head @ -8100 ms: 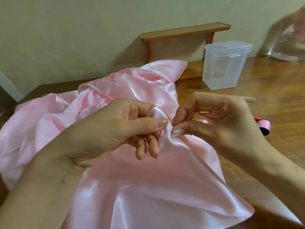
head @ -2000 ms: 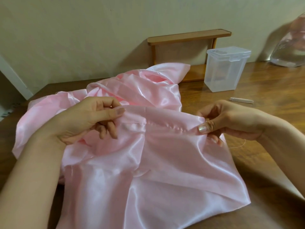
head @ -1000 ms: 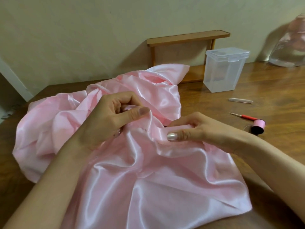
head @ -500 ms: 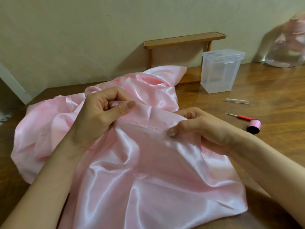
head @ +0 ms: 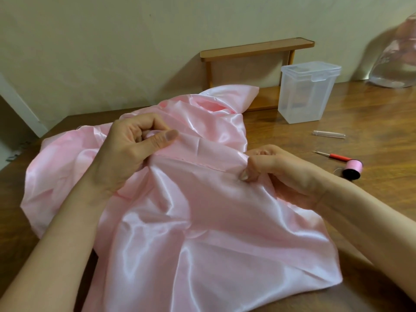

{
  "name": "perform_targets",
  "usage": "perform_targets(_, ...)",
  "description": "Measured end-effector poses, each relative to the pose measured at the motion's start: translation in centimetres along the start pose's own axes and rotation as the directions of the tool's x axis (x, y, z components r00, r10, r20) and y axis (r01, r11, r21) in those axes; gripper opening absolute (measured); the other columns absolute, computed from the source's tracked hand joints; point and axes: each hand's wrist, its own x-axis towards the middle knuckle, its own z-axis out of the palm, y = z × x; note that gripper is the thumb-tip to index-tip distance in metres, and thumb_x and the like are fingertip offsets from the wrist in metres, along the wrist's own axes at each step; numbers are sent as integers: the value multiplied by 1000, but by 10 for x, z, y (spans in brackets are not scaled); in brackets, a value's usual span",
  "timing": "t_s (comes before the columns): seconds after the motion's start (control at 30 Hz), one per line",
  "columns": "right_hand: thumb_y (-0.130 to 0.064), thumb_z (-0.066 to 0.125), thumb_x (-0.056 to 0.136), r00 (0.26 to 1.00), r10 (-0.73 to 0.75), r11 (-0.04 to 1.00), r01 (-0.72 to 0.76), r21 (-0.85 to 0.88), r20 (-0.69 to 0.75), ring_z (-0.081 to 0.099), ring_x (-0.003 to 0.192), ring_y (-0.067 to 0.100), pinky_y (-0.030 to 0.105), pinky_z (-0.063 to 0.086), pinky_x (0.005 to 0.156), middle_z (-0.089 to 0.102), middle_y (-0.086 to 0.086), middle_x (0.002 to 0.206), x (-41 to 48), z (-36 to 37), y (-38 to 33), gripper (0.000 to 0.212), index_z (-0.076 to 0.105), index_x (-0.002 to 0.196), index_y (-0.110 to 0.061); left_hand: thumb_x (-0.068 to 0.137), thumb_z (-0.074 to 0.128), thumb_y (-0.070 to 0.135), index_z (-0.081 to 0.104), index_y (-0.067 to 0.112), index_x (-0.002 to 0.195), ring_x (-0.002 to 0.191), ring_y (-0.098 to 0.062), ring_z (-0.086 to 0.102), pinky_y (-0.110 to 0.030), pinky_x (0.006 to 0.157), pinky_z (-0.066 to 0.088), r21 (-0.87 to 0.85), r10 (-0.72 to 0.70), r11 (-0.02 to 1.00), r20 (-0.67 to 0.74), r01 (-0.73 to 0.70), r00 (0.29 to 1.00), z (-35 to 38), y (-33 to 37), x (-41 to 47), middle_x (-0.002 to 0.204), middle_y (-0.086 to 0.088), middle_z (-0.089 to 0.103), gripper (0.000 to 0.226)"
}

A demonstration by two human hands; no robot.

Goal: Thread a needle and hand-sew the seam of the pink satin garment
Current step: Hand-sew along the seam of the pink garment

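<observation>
A: From the head camera, where does the pink satin garment (head: 202, 221) lie?

B: It is spread in shiny folds over the wooden table (head: 371, 122), from the far left down to the near edge. It is bunched at the far side and flatter toward the near right.

A: And the hands?

B: Both grasp the cloth. The left hand (head: 130, 154) has its fingers curled around a gathered fold, with the thumb pressed flat on top. The right hand (head: 281, 174) pinches the fabric between its thumb and bent fingers, to the right of the left hand.

A: What runs between them?

B: The seam (head: 198, 163), a folded edge pulled fairly taut from one hand to the other and slanting toward the near right.

A: Anything to the right of the cloth?

B: A spool of pink thread (head: 353, 168) lies on its side near the right wrist. A red-handled tool (head: 337, 157) lies just beyond it, and a small clear tube (head: 328, 134) lies farther off.

A: Farther back?

B: A lidded clear plastic box (head: 306, 93) stands upright beside a low wooden rack (head: 256, 50) against the wall. A clear rounded object (head: 396, 64) stands at the far right, but I cannot tell what it is.
</observation>
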Motion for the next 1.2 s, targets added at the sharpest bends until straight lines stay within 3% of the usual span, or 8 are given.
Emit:
perform_targets(0.13, -4, 55, 56, 997, 39, 999, -40, -18, -62, 43, 36, 15, 15, 39, 41, 46, 6, 43, -1, -4, 0, 21, 50, 37, -13, 63, 70, 33, 63, 21, 57, 48, -2, 41, -11, 42, 33, -80, -72, 994, -44, 68, 996, -5, -2, 1, 53, 9, 49, 15)
perform_targets(0.3, 6, 38, 77, 997, 51, 998, -53, -31, -65, 41, 33, 10, 15, 35, 38, 46, 1, 38, -2, -10, -3, 53, 47, 29, -15, 70, 66, 21, 60, 18, 56, 41, 2, 40, -8, 38, 31, -90, -119, 990, -99, 110, 988, -7, -2, 1, 48, 11, 49, 16)
perform_targets(0.43, 1, 44, 64, 993, 62, 995, -69, -70, -105, 39, 34, 11, 16, 33, 39, 45, 2, 40, -3, -10, -3, 37, 47, 30, -15, 79, 57, 9, 50, 5, 65, 29, 2, 32, -6, 32, 25, -38, -121, 992, -128, 117, 984, -6, -1, 1, 39, 15, 42, 16)
perform_targets(0.57, -9, 47, 51, 981, 56, 991, -78, -112, -187, 31, 35, 13, 20, 26, 40, 35, 2, 39, -3, -13, -3, 23, 41, 30, -17, 80, 60, 11, 60, 18, 57, 34, 2, 33, -8, 35, 26, -40, -132, 991, -155, 128, 979, -11, -6, 2, 42, 14, 44, 24)
perform_targets(0.77, -7, 55, 62, 970, -5, 959, -64, -275, -243, 31, 38, 12, 19, 24, 43, 37, 2, 42, -1, -15, -2, 33, 43, 33, -17, 84, 60, 2, 55, 9, 62, 31, 2, 33, -7, 35, 26, 10, -118, 993, -141, 121, 983, -9, -11, 3, 41, 15, 42, 24)
perform_targets(1.0, -4, 62, 77, 945, -87, 884, -73, -463, -314, 45, 40, 10, 14, 36, 41, 52, 2, 45, 1, -34, -3, 37, 56, 42, -15, 75, 65, 28, 56, 5, 69, 32, -2, 28, -13, 35, 26, 116, -95, 987, -117, 109, 989, -7, -23, 8, 45, 1, 35, 25)
perform_targets(1.1, -10, 69, 79, 986, -32, 893, -46, -448, -166, 65, 61, 16, 22, 51, 56, 71, 10, 71, -6, -49, -11, 12, 72, 71, -2, 63, 76, 54, 65, 11, 73, 36, -6, 42, -15, 38, 37, 62, -107, 992, -63, 111, 992, -14, -24, 8, 52, -3, 49, 46)
perform_targets(1.2, -26, 69, 71, 998, -53, 888, 26, -460, -45, 68, 74, 18, 23, 54, 65, 73, 10, 84, -9, -58, -14, 28, 74, 88, -4, 42, 82, 65, 70, 16, 79, 47, -5, 48, -14, 47, 43, 93, -150, 985, 25, 147, 988, -17, -22, 4, 57, 0, 51, 62)
